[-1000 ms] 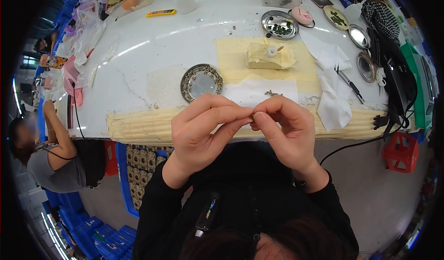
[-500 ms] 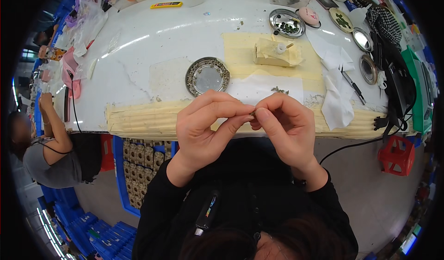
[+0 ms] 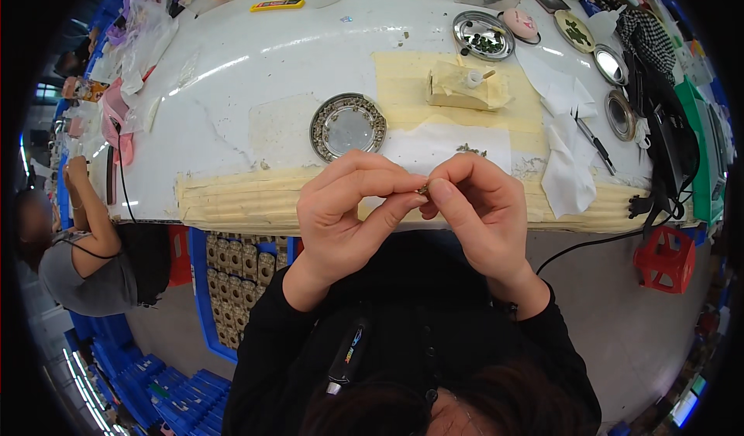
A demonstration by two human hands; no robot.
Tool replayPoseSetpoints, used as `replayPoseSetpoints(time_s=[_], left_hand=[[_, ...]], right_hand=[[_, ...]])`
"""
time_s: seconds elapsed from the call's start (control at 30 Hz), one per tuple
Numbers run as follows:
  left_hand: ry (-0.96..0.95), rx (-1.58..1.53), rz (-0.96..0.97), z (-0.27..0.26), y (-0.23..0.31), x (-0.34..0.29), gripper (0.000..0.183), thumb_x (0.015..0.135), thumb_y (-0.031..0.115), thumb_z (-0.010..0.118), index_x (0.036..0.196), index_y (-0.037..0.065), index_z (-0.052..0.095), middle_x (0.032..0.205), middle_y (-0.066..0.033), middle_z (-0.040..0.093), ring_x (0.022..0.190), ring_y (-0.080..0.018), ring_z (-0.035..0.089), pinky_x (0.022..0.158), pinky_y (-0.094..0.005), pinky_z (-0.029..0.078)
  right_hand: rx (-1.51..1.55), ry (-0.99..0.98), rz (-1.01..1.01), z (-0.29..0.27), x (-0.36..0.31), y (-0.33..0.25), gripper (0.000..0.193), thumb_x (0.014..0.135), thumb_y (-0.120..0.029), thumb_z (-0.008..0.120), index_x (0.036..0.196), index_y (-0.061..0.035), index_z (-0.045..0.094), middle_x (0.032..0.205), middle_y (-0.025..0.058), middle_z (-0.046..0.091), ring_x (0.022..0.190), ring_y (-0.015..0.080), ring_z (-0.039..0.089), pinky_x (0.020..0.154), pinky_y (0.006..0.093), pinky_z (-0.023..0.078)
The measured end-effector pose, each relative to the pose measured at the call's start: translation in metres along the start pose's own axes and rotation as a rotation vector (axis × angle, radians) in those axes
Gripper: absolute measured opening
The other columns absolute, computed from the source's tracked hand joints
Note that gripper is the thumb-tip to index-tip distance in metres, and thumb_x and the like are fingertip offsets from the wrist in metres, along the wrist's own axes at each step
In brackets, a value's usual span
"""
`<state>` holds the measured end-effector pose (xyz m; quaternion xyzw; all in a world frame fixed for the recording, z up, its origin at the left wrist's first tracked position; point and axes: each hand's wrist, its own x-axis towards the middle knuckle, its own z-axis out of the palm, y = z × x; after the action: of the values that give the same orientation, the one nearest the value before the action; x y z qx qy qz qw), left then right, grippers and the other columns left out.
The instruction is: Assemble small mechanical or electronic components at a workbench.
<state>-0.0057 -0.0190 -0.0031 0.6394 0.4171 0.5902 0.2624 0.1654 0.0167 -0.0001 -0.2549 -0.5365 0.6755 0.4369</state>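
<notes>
Over the table's front edge my left hand (image 3: 349, 219) and my right hand (image 3: 484, 223) meet fingertip to fingertip. Both are closed in a pinch on one tiny brownish metallic part (image 3: 423, 190), mostly covered by the fingers, so its exact kind does not show. Just beyond my left hand sits a round metal dish (image 3: 348, 130) with many small beige-grey pieces along its inner rim. Past my right hand a small heap of similar pieces (image 3: 470, 150) lies on a white paper sheet (image 3: 446, 137).
A tape-covered block (image 3: 461, 87) stands behind the paper. Tweezers (image 3: 595, 143) and a white cloth (image 3: 568, 172) lie to the right. Farther back is a metal plate of dark green pieces (image 3: 484, 37). A blue crate of metal parts (image 3: 203, 296) is below left; another person (image 3: 85, 258) sits at left.
Both hands stay pinched together in nearly the same spot. The small part shows slightly more between the fingertips, and the whole view has shifted a little.
</notes>
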Motion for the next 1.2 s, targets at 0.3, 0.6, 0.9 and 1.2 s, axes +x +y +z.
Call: replayPoseSetpoints(time_s=[0.3,0.6,0.9,1.2], left_hand=[[0.019,0.224,0.083,0.001,0.006,0.002,0.022,0.073,-0.007,0.074,0.094,-0.001,0.071,0.083,-0.0097,0.066,0.070,-0.0180,0.063,0.060,-0.0266,0.050],[0.058,0.419,0.171,0.005,0.012,0.003,0.023,0.072,-0.007,0.074,0.094,-0.001,0.070,0.081,-0.0097,0.065,0.068,-0.0197,0.062,0.057,-0.0278,0.050],[0.044,0.447,0.185,0.004,0.014,0.002,0.023,0.072,-0.007,0.074,0.094,-0.001,0.070,0.081,-0.0100,0.064,0.068,-0.0202,0.062,0.057,-0.0276,0.050],[0.017,0.339,0.129,0.003,0.014,0.003,0.021,0.073,-0.005,0.075,0.093,0.000,0.071,0.081,-0.0089,0.065,0.069,-0.0176,0.063,0.057,-0.0266,0.050]], right_hand=[[-0.422,0.093,-0.272,-0.001,0.003,0.005,0.004,0.083,0.001,0.067,0.086,0.0023,0.064,0.078,0.0070,0.065,0.068,0.0127,0.061,0.061,0.0246,0.047],[-0.780,0.146,-0.618,0.000,0.008,0.004,0.016,0.074,0.005,0.071,0.088,0.0008,0.067,0.076,0.0097,0.065,0.064,0.0221,0.061,0.056,0.0277,0.048],[-0.598,0.114,-0.447,-0.001,0.005,0.005,0.012,0.077,0.004,0.071,0.088,0.0019,0.067,0.077,0.0093,0.066,0.065,0.0172,0.063,0.058,0.0262,0.049],[-0.380,0.078,-0.261,-0.004,0.003,0.005,0.005,0.083,0.001,0.067,0.088,0.0032,0.066,0.079,0.0079,0.067,0.069,0.0124,0.063,0.064,0.0233,0.051]])
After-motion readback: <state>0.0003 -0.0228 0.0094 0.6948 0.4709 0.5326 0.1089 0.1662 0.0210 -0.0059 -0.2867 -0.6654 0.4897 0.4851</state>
